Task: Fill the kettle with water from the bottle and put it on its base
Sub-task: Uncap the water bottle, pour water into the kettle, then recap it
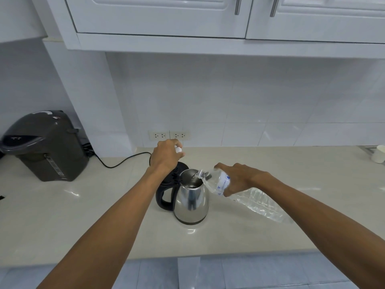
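Observation:
A steel kettle (191, 203) with a black handle stands on the counter, its black lid flipped open. My right hand (237, 178) grips a clear plastic water bottle (256, 200), tilted so its neck rests over the kettle's mouth, and water runs in. My left hand (166, 154) hovers behind the kettle, closed around the white bottle cap (179, 149). The kettle's base lies behind it, mostly hidden by my left wrist and the lid; its black cord (123, 161) trails left.
A dark grey hot-water dispenser (44, 146) stands at the back left. Wall sockets (169, 135) sit behind the kettle. A white cup (378, 156) is at the far right. Upper cabinets (158, 15) hang overhead. The counter's front edge (187, 255) is near me.

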`<state>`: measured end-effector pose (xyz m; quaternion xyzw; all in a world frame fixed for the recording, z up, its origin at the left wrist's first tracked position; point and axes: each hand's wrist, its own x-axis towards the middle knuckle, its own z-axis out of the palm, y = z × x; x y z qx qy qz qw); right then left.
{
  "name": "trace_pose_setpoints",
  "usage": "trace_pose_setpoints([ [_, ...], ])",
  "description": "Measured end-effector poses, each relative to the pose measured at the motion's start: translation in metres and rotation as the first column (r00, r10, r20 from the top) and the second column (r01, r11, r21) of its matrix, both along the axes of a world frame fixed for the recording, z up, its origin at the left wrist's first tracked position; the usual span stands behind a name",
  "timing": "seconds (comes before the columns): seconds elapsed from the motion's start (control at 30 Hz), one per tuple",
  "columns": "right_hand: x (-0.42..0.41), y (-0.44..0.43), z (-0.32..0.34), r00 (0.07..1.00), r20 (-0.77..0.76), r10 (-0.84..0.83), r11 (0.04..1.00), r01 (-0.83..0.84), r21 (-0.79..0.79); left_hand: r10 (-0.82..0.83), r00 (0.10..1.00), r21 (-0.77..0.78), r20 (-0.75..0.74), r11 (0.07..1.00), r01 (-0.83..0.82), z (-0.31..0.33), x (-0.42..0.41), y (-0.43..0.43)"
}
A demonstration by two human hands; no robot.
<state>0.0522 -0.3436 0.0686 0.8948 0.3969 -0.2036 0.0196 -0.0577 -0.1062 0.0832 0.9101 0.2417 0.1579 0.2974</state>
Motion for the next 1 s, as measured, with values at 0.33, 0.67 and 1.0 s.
trace_pose_setpoints([
  [0.33, 0.002, -0.001, -0.003, 1.000, -0.001, -0.005, 1.000, 0.005, 0.000, -0.013, 1.000, -0.013, -0.001, 1.000, 0.013, -0.002, 0.005, -0.005],
  [0.67, 0.002, -0.002, -0.011, 0.999, -0.032, -0.012, 0.995, 0.016, 0.102, -0.066, 0.998, -0.053, 0.004, 0.996, 0.066, -0.005, 0.014, -0.013],
  [1.0, 0.001, -0.008, -0.017, 0.994, -0.089, -0.070, 0.957, 0.092, 0.274, -0.161, 0.987, -0.106, 0.016, 0.981, 0.162, -0.002, 0.015, -0.025],
])
